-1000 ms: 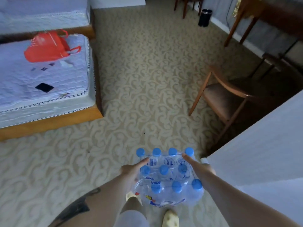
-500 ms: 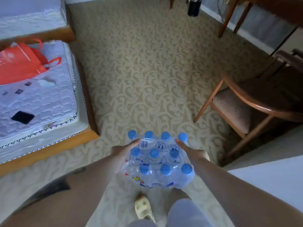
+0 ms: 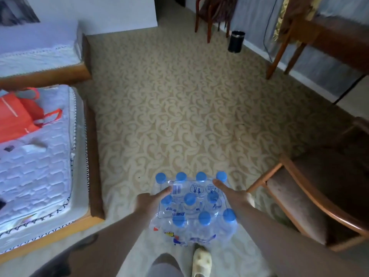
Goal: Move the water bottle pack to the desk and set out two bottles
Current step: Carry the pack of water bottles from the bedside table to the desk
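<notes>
A shrink-wrapped water bottle pack (image 3: 194, 210) with several blue caps is carried in front of me, above the patterned carpet. My left hand (image 3: 150, 201) grips its left side, thumb on top of the wrap. On the pack's right side my right hand (image 3: 232, 193) holds it the same way. The wooden desk (image 3: 329, 40) stands at the far right, against the wall; only part of its top and legs shows.
A bed (image 3: 40, 166) with a red bag (image 3: 18, 114) lies to my left. A wooden chair (image 3: 311, 198) stands close on the right. Farther off are a black bin (image 3: 236, 41) and another chair (image 3: 211, 15). Open carpet (image 3: 179, 100) stretches ahead.
The view has risen and swung toward the far wall and desk. The white surface at my right is gone from view. Both hands keep the same hold on the pack.
</notes>
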A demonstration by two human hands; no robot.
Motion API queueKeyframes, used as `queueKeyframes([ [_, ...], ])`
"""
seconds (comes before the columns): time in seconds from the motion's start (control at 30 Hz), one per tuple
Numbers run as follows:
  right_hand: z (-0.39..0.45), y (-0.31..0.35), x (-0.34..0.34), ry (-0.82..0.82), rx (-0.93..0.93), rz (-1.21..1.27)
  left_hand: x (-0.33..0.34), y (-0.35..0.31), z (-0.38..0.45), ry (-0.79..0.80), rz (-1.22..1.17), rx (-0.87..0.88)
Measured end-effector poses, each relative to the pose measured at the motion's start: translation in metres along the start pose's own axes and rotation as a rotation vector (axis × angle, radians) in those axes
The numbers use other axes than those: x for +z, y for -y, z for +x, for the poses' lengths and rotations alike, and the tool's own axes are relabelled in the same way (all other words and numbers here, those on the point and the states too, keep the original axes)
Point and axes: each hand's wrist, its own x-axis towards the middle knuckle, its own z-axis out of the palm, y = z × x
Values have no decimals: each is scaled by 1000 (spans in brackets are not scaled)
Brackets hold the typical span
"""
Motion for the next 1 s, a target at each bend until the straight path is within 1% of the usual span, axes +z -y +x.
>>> queueKeyframes([
  [0.07, 21, 34, 0, 34, -3, -39, 3, -23, 20, 66, -77, 9],
  [0.13, 44, 63, 5, 52, -4, -77, 6, -48, 43, 90, -138, -3],
  [0.23, 81, 106, 19, 39, 10, -35, 11, -92, 88, 75, -144, -13],
  [0.43, 144, 189, 55, -49, 99, 48, 16, -184, 189, 72, -106, -41],
  [0.53, 170, 232, 62, -83, 135, 117, 24, -237, 233, 52, -70, -10],
  [0.67, 208, 287, 59, -99, 170, 203, 41, -307, 278, 38, -25, 17],
  [0.83, 283, 360, 45, -119, 159, 203, 83, -393, 332, 41, 12, 14],
  [1.0, 365, 430, 21, -94, 135, 181, 133, -465, 379, 44, -54, -37],
])
